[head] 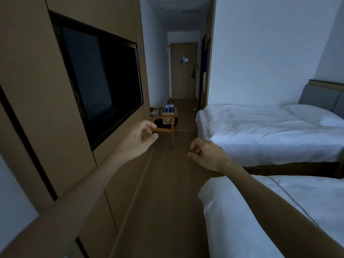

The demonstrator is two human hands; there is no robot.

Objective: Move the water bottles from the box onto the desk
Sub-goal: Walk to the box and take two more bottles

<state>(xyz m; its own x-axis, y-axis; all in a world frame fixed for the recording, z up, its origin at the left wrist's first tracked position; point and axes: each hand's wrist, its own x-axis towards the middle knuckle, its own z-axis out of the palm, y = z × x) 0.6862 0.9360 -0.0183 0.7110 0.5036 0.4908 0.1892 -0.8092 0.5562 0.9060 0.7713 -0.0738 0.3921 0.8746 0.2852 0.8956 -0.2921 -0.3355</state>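
Ahead, we hold both arms out over the wooden floor of a dim room. Our left hand hangs in the air with fingers loosely curled, grasping nothing; our right hand does the same, a little nearer and lower. Far down the room, a cardboard box sits on the seat of a wooden chair against the left wall. Water bottles show as dark blue shapes standing in the open top of the box, too small to count. On the left wall hangs a dark television. Two beds with white sheets fill the right side. A closed door ends the far corridor.
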